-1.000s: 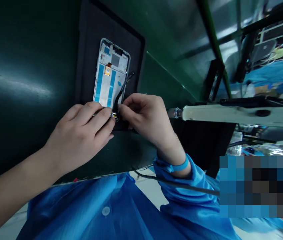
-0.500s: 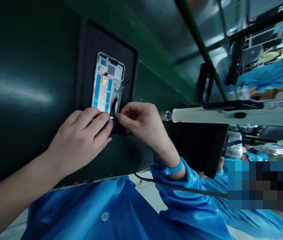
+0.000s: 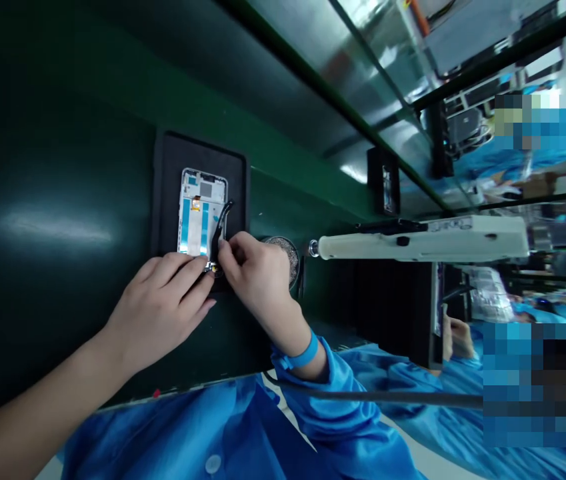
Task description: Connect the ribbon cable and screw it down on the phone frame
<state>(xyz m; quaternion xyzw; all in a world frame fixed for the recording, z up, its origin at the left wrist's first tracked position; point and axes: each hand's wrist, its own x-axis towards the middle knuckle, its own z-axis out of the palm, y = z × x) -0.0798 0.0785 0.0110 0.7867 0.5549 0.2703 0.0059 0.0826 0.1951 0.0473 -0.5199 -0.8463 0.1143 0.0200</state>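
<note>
An opened phone housing (image 3: 195, 230), silvery with blue strips and an orange flex piece, lies in a black tray (image 3: 161, 193). My left hand (image 3: 155, 313) is curled over its lower end, fingertips pressing there and covering that part. A black flex cable (image 3: 225, 209) runs up along the housing's right side, its upper end bent outward. My right hand (image 3: 257, 270) has thumb and forefinger pinched together on the cable, just above my left fingertips. Small metallic parts at the lower right corner are partly hidden by my fingers.
Right of my right hand stands a round container of grainy material (image 3: 290, 257). A pale tool with a metal tip (image 3: 413, 243) hangs horizontally beyond it, above a black box (image 3: 395, 307). Another person's hand (image 3: 460, 337) shows at the right. A dark cable (image 3: 373, 398) crosses near my sleeve.
The view has shifted, so the tray sits lower. My right fingertips have moved from the small parts at the corner up to the black flex cable. My left hand stays on the housing.
</note>
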